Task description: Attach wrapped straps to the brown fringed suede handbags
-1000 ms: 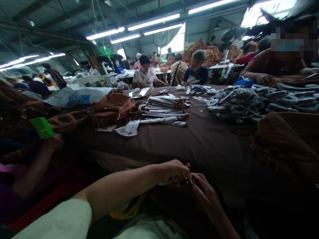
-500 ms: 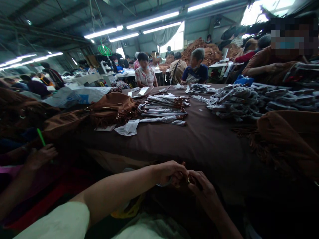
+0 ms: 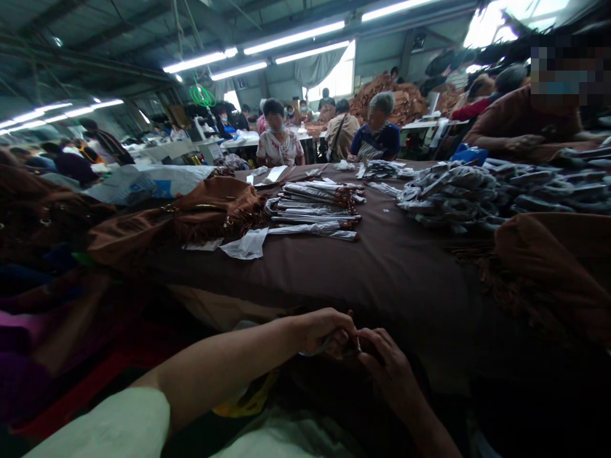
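My left hand (image 3: 327, 331) is closed, thumb and fingers pinching the end of a brown strap (image 3: 351, 313), of which only a small tip shows. Thin clear wrap (image 3: 310, 352) hangs below that hand. Between both sets of fingertips is a small shiny metal fitting (image 3: 359, 345), its exact kind too small to make out. My right hand (image 3: 389, 362) grips it from the other side with thumb and forefinger. Both hands are held low, at the near edge of a table covered in dark brown cloth (image 3: 382, 273). Several wrapped straps (image 3: 312, 210) lie stacked beyond them.
A brown fringed bag (image 3: 217, 207) lies left of the stack, another brown fringed piece (image 3: 548, 254) at the right. Wrapped handles (image 3: 453, 194) are heaped behind it. A co-worker's blurred arm (image 3: 76, 318) is close on my left. More people sit across the table.
My hands stay together, with only slight finger movement around the fitting. At left, the co-worker's hand with a green tool has moved up and blurred. The person at far right has lowered their hands.
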Demonstrator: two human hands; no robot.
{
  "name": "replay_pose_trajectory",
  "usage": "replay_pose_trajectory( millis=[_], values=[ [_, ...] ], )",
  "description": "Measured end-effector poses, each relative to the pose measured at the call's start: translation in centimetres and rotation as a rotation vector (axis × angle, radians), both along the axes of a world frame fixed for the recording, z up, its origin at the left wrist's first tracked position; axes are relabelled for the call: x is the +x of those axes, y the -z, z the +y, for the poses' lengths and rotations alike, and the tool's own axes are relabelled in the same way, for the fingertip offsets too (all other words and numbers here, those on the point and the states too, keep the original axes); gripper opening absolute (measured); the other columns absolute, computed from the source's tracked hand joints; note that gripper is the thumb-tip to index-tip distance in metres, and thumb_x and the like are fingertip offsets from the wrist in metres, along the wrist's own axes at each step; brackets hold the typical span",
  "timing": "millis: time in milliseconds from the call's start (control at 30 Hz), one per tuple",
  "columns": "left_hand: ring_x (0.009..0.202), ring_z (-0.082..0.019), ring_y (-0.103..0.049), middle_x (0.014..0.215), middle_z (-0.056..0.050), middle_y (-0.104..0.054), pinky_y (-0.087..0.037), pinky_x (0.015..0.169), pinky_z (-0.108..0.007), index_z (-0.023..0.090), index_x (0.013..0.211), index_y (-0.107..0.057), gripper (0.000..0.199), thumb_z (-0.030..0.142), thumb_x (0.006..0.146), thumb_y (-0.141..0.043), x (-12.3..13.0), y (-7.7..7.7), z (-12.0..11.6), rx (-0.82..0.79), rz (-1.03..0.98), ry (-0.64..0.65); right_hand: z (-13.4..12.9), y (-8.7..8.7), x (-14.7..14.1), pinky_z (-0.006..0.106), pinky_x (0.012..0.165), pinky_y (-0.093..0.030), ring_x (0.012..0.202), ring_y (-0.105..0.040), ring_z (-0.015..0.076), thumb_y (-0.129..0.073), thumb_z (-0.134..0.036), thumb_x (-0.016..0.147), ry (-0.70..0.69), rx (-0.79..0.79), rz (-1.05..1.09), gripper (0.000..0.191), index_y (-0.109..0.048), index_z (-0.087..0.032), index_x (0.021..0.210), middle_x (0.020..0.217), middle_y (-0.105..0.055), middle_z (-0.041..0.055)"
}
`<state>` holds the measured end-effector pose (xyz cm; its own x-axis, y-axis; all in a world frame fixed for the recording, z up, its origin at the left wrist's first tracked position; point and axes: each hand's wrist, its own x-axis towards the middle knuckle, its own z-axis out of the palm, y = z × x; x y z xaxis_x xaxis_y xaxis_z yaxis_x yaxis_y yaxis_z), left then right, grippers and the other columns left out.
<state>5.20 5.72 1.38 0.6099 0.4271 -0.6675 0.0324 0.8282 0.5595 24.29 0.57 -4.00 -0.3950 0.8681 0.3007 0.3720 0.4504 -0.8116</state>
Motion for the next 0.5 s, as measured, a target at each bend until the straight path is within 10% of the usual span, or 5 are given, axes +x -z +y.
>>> replay_pose_trajectory(
  millis=[500],
  values=[
    [0.041, -0.004, -0.031, 0.046, 0.008, -0.035, -0.034, 0.045, -0.02, 0.014, 0.066, -0.062, 0.019, 0.026, 0.06, -0.074, 0.0, 0.7, -0.5, 0.255, 0.004, 0.084, -0.2, 0.6, 0.6, 0.032, 0.079, -0.051, 0.09, -0.063, 0.0214, -0.063, -0.037, 0.083, 0.106, -0.082, 0.012, 0.03, -0.059, -0.024, 0.109, 0.099, -0.065, 0.0046]
  ],
)
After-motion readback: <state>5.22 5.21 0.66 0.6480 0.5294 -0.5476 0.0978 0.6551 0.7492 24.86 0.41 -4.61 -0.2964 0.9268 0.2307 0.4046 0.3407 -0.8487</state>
